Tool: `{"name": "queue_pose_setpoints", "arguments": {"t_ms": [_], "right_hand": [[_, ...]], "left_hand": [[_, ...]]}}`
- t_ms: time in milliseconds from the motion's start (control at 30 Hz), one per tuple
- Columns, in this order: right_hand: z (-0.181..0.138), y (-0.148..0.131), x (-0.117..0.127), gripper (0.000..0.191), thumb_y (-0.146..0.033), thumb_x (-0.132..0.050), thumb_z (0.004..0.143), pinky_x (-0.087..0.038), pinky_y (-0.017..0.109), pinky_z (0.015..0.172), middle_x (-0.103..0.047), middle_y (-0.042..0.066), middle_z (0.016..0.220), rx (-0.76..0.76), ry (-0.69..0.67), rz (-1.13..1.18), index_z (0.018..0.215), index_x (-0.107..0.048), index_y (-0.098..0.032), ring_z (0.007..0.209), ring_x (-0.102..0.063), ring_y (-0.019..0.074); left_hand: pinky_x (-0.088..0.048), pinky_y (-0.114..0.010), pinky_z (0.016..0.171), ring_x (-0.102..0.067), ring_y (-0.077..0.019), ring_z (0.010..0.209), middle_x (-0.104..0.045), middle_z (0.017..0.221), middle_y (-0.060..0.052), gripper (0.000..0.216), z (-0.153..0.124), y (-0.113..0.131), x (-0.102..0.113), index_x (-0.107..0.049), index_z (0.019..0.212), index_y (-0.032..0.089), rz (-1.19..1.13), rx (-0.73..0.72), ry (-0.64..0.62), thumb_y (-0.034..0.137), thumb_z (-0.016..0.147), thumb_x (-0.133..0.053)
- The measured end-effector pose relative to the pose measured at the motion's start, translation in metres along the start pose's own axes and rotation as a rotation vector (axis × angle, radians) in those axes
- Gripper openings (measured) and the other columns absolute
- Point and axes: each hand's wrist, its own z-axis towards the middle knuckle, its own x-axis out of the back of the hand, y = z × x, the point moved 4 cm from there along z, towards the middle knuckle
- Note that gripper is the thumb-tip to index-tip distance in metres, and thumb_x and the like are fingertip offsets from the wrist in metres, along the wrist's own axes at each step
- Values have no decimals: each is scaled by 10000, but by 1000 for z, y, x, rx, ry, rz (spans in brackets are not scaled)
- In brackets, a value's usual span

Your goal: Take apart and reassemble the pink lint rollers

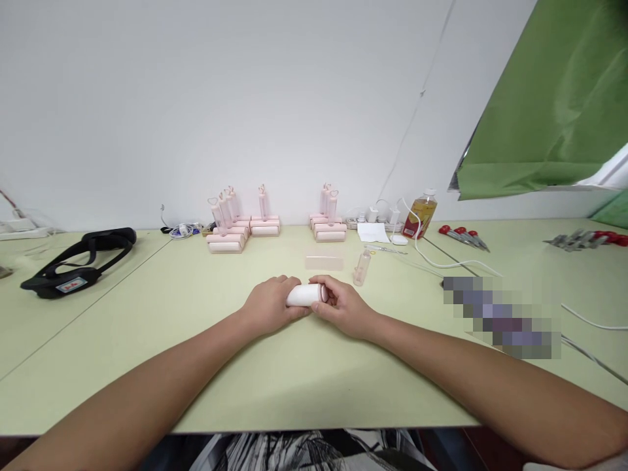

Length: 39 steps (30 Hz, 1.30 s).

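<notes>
A white lint-roller roll (304,296) with a pink end lies sideways just above the tabletop, between my two hands. My left hand (272,302) is wrapped around its left end. At the pink end, my right hand (346,306) grips with the thumb in front and the fingers curled behind, partly hidden. Beyond my right hand stands a clear pinkish handle (362,268), leaning slightly. A flat translucent pink cover piece (324,263) rests on the table behind the roll.
Pink lint rollers with upright handles stand in groups at the back left (226,243) and back centre (330,233). To the right are a drink bottle (420,214), white cables, red-handled pliers (464,237) and a pixelated object (503,318). A black headset strap (78,261) lies left.
</notes>
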Motion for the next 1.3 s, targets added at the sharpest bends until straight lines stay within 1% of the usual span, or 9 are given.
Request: {"name": "queue_pose_setpoints", "arguments": {"t_ms": [367,467,567,667,733,800,900,1100,1300], "right_hand": [[0,-4,5,448,-353,-594,849,-468,298,639,-601,42,949,37,47,-13,1258,-486,-208,715,-541,148],[-1,-19,24,392,-316,-586,843,-485,344,705,-607,79,1051,169,228,-163,1216,-512,-218,803,-575,185],[-4,-35,57,357,-291,-575,830,-469,408,823,-584,104,1189,306,512,-329,1178,-522,-232,968,-572,243],[2,-31,91,459,-322,-599,789,-428,468,908,-564,122,1249,187,624,-493,1224,-492,-222,1126,-520,313],[10,-15,109,555,-369,-619,769,-415,483,927,-546,138,1296,-24,572,-512,1272,-454,-203,1152,-512,331],[16,5,118,625,-446,-625,767,-445,451,879,-541,146,1317,-231,435,-452,1303,-422,-198,1114,-547,320],[19,26,119,630,-527,-627,760,-471,375,806,-577,141,1267,-402,254,-368,1267,-459,-194,1029,-594,280],[17,42,105,613,-436,-678,740,-472,316,793,-673,92,1085,-462,5,-247,1262,-468,-192,1025,-614,252],[17,44,105,435,-469,-649,783,-464,321,822,-706,104,1013,-429,-24,-223,1109,-589,-187,1000,-636,256]], "left_hand": [[-424,-318,652,-634,-250,873,-670,1029,-45,376,0,-6,0,-539,1095,239,-59,35,50,465,798,-588],[-409,-300,618,-643,-235,809,-687,936,-25,314,0,-10,2,-548,1064,244,-115,105,56,406,798,-580],[-399,-286,591,-642,-230,788,-690,922,-20,330,0,-14,4,-546,1079,255,-187,163,62,409,790,-585],[-394,-274,567,-638,-230,779,-683,937,-32,402,0,-16,3,-532,1118,258,-259,215,55,459,777,-606],[-384,-269,541,-635,-228,742,-677,928,-42,459,-1,-18,1,-516,1154,255,-303,246,38,496,775,-607],[-372,-264,521,-629,-222,701,-672,927,-52,489,-1,-20,-1,-508,1173,252,-340,265,22,525,778,-600],[-367,-261,521,-622,-212,670,-670,944,-60,492,-1,-23,-3,-513,1166,250,-356,269,25,544,781,-594],[-360,-260,519,-622,-218,692,-668,892,-50,436,1,-30,-1,-538,1091,243,-302,276,58,548,783,-585],[-368,-259,513,-626,-210,698,-670,908,-37,431,3,-32,-2,-529,1080,262,-312,295,44,575,785,-569]]}}
